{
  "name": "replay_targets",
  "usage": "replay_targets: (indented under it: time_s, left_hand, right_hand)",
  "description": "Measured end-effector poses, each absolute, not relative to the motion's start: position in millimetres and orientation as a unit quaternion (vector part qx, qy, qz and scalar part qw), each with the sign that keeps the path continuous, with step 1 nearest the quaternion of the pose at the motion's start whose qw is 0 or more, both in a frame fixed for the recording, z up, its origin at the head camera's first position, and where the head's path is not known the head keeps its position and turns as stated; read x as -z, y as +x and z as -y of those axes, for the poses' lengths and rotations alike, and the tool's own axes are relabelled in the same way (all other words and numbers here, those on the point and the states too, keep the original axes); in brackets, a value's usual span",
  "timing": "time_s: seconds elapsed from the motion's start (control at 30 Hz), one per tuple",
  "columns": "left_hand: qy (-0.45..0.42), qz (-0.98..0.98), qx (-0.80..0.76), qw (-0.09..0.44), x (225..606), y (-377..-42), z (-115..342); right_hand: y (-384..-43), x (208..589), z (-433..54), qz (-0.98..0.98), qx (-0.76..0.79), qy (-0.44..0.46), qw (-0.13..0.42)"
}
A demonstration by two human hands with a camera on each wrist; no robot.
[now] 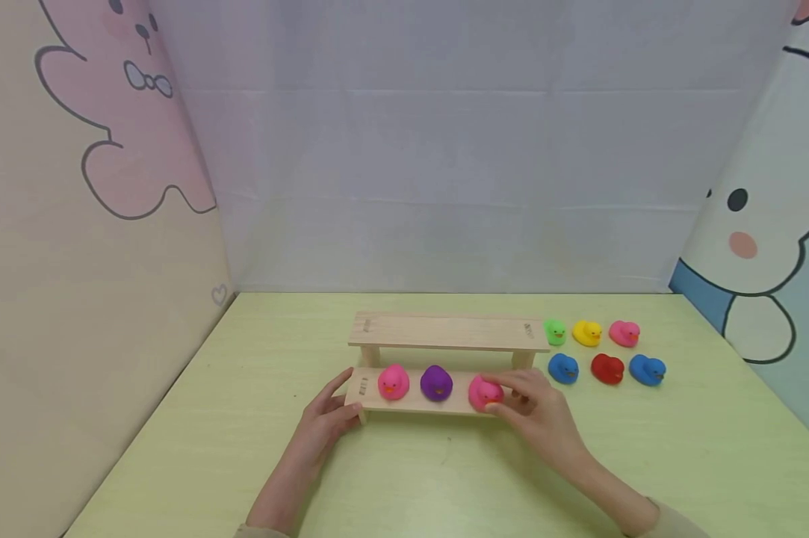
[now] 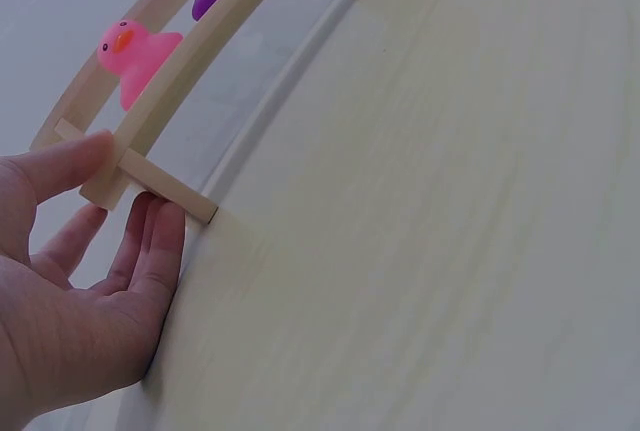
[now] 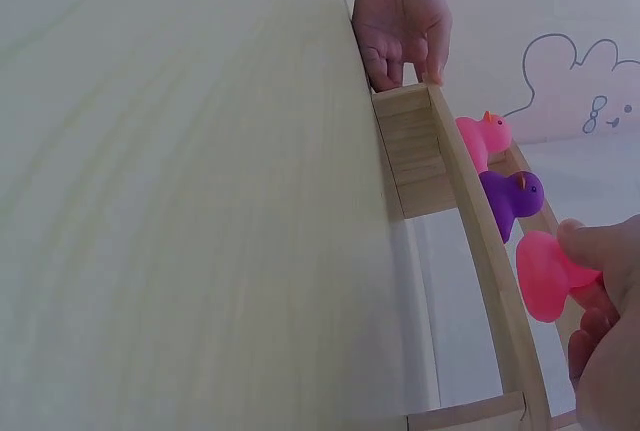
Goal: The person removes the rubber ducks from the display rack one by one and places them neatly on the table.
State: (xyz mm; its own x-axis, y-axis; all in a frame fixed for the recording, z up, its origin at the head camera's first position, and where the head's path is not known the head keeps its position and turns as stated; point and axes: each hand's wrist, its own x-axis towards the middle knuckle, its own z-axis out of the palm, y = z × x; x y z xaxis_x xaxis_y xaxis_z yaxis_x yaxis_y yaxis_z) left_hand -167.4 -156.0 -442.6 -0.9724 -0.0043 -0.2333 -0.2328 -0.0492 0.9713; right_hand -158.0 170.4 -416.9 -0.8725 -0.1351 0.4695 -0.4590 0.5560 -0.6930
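Observation:
A two-step wooden rack (image 1: 449,331) stands on the table, its lower step in front. My left hand (image 1: 328,415) grips the left end of that step, the thumb (image 2: 75,163) over its front edge and fingers beneath. On the lower step sit a pink rubber duck (image 1: 394,382) at the left and a purple rubber duck (image 1: 436,383) in the middle. At the right, my right hand (image 1: 544,413) pinches another pink rubber duck (image 1: 482,391) between thumb and fingers. In the right wrist view this pink duck (image 3: 544,276) is tilted, close over the step.
Right of the rack are two rows of ducks on the table: green (image 1: 555,332), yellow (image 1: 587,333) and pink (image 1: 624,333) behind, blue (image 1: 563,368), red (image 1: 608,368) and blue (image 1: 648,370) in front. A white curtain (image 1: 444,187) hangs along the table's back edge.

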Motion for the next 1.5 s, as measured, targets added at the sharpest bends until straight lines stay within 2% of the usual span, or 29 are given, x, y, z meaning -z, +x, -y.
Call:
replay_targets:
  time_s: [0.6,1.5]
  left_hand:
    - [-0.086,-0.685,-0.719,0.077,444.4,-167.5,156.3]
    - [-0.092,-0.684,-0.720,0.076,446.4,-169.0,156.5]
  right_hand:
    - [-145.5,409.1,-194.1,0.874,-0.403,0.169,0.210]
    - [-134.3,401.3,-249.2,0.898,-0.343,0.117,0.249]
